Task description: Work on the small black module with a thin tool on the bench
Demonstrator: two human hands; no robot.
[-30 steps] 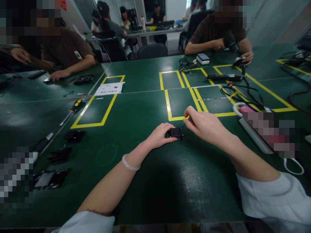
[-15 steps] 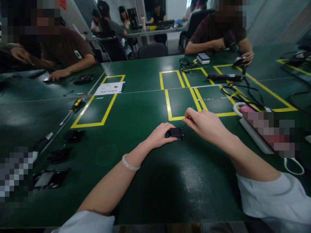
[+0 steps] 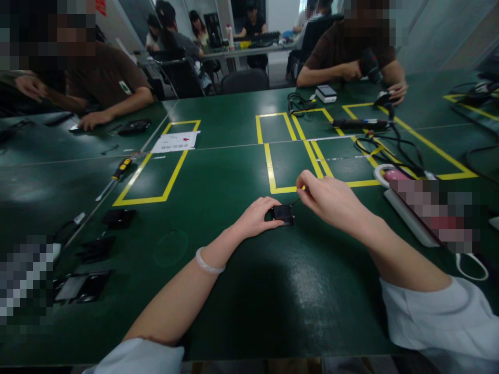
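Note:
A small black box-like part (image 3: 283, 214) lies on the green table (image 3: 234, 291), with small metallic bits at its sides. My left hand (image 3: 260, 217) grips it from the left, thumb at the near edge and fingers at the far edge. To the right of the part, my right hand (image 3: 325, 197) is pinched around a thin dark rod (image 3: 295, 201) whose lower end reaches the part's upper right corner. What the rod's tip touches is too small to tell.
Black parts (image 3: 118, 218) and a yellow-black screwdriver (image 3: 122, 169) lie left. To the right are a pink-and-white object (image 3: 413, 208), cables and a pen-shaped black tool (image 3: 360, 124). Across the table, a person holds a power driver (image 3: 371, 66); another sits at left.
My right hand has shifted very slightly, with the thin rod still pinched in it. My left hand and the black part have stayed in place.

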